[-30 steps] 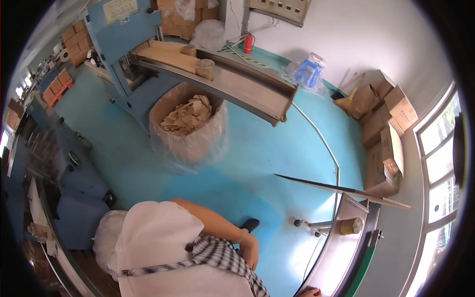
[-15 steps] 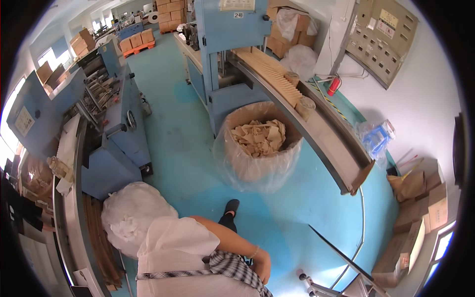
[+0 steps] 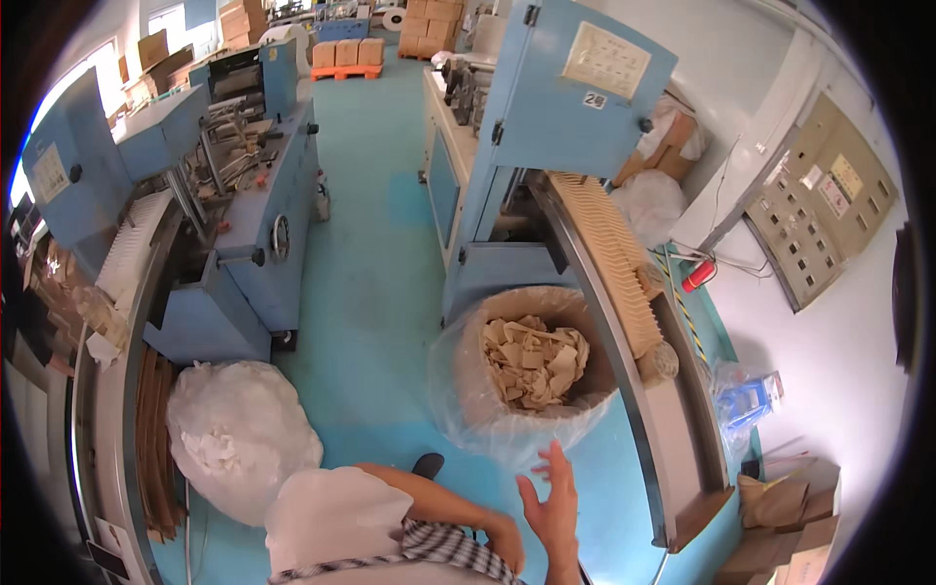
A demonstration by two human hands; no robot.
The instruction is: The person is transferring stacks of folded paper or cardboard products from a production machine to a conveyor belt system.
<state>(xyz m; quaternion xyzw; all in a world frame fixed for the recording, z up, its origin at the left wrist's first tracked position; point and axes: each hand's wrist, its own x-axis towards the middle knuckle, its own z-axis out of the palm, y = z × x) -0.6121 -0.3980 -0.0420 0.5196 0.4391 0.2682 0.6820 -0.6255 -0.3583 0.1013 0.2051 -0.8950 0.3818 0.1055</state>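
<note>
Turns further left than a second ago, now facing the aisle between the left blue machine (image 3: 207,312) and the right blue machine (image 3: 526,97), and brings the right hand (image 3: 552,505) into sight, absent half a second earlier. Spreads its fingers and thumb wide, with nothing visible in hold, in front of the near side of the plastic-lined bin (image 3: 512,421); too unclear in depth to call touching. Bends the left hand (image 3: 505,544) in beside the checked apron (image 3: 444,541), loosely curled, too hidden to tell about any hold. Judging by this, has the right hand free and leaves the contents of bin and trough unaltered. Among containers: in the bin, nearest the right hand, a heap of torn brown scraps (image 3: 536,363); in the right trough (image 3: 682,439), toward its machine end, a pleated tan row (image 3: 604,258), with one tan cylinder (image 3: 660,364) at the row's near end and another (image 3: 650,281) alongside its right edge; in the left trough (image 3: 105,439), toward its far end, a white row (image 3: 141,244); on the floor beside that trough, a clear bag (image 3: 253,444) full of whitish material.
</note>
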